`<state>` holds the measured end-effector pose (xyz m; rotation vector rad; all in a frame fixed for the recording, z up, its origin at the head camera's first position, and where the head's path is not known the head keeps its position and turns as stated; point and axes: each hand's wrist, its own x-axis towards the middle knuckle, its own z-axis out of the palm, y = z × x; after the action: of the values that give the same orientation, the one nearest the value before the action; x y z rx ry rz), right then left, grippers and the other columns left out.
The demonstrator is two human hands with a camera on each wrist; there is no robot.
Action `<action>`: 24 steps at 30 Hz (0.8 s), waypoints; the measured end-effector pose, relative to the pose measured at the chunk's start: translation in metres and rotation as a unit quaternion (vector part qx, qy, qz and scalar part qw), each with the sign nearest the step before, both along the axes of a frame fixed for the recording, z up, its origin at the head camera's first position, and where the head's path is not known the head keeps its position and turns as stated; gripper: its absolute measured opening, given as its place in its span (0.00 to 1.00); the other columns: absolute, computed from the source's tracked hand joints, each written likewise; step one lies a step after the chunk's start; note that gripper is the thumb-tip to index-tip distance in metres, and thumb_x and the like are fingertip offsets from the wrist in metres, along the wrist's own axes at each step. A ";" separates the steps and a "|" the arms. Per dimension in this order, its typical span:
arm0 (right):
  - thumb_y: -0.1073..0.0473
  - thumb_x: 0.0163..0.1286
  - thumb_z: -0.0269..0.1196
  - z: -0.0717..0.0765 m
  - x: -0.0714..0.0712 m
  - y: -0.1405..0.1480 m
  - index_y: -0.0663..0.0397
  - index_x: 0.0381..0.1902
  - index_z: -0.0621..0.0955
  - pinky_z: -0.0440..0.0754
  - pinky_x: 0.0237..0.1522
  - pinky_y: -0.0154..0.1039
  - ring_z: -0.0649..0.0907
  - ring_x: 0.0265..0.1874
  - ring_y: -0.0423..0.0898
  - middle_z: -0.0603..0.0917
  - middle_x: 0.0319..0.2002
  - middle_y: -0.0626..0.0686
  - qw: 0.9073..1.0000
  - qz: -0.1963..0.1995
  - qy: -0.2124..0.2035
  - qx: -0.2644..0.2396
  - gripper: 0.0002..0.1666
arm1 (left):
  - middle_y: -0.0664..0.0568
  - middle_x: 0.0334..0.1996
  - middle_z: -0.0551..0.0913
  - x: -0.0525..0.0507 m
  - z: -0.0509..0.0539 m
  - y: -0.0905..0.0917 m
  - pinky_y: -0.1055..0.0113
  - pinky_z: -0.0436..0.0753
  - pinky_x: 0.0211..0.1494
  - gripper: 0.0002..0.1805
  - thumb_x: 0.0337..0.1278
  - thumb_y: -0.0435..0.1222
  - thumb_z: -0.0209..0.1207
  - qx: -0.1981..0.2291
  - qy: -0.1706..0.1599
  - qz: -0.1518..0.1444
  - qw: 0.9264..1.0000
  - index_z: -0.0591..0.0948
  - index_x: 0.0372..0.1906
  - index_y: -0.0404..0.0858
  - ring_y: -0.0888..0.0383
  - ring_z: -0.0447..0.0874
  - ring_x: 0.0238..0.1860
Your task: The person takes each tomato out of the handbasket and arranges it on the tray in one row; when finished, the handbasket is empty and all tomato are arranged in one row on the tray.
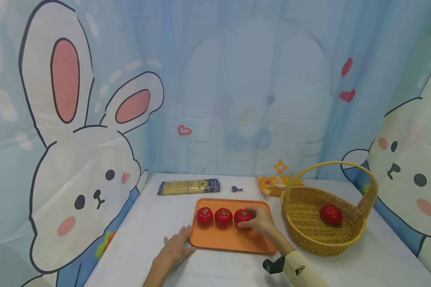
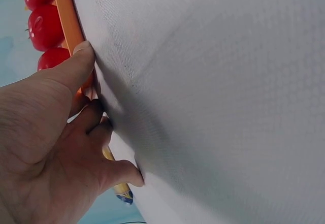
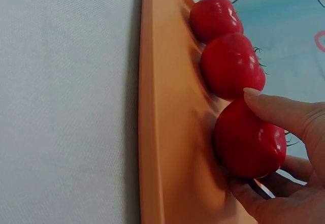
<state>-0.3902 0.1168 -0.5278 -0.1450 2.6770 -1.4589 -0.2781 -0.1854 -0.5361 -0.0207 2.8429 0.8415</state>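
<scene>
Three red tomatoes stand in a row on an orange tray [image 1: 233, 244]: the left tomato [image 1: 204, 216], the middle tomato [image 1: 223, 217] and the right tomato [image 1: 242, 216]. My right hand [image 1: 260, 221] holds the right tomato, thumb on one side and fingers on the other, as the right wrist view shows. That tomato [image 3: 249, 140] is at the tray's surface, close beside the middle one. At the tray's lower left corner, my left hand [image 1: 175, 248] lies on the table with fingers spread. Its thumb [image 2: 84, 56] touches the tray's rim in the left wrist view.
A wicker basket [image 1: 321, 249] with a tall handle stands right of the tray, with a red, round item [image 1: 331, 215] inside. Behind the tray lie a long pasta packet [image 1: 188, 186], a small purple lollipop [image 1: 237, 189] and an orange snack bag [image 1: 274, 184]. A curtain hangs behind the table.
</scene>
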 end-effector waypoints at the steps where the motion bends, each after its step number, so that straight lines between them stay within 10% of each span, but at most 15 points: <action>1: 0.62 0.56 0.85 0.000 0.000 0.000 0.72 0.68 0.79 0.77 0.72 0.65 0.81 0.63 0.65 0.84 0.62 0.70 1.000 0.001 -0.001 0.000 0.45 | 0.34 0.79 0.69 0.000 -0.001 0.000 0.16 0.49 0.76 0.42 0.66 0.43 0.73 -0.001 -0.001 0.000 1.000 0.70 0.81 0.36 0.29 0.66 0.79; 13: 0.60 0.60 0.84 0.013 0.007 0.005 0.68 0.72 0.76 0.79 0.71 0.65 0.80 0.67 0.68 0.82 0.66 0.70 1.000 0.002 -0.005 -0.004 0.46 | 0.33 0.79 0.69 -0.003 -0.005 -0.002 0.16 0.48 0.75 0.43 0.66 0.43 0.73 0.002 -0.006 0.001 1.000 0.70 0.81 0.37 0.28 0.66 0.78; 24: 0.53 0.60 0.83 0.105 0.038 0.063 0.68 0.72 0.76 0.80 0.69 0.66 0.80 0.68 0.69 0.81 0.68 0.70 0.984 0.144 0.075 0.076 0.48 | 0.34 0.80 0.69 -0.011 -0.026 -0.010 0.15 0.49 0.74 0.44 0.66 0.45 0.73 -0.006 0.002 0.000 1.000 0.69 0.82 0.38 0.30 0.67 0.79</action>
<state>-0.3523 0.1793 -0.4230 -0.6263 2.7239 -1.1970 -0.2891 -0.1951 -0.5618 -0.0212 2.8508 0.8261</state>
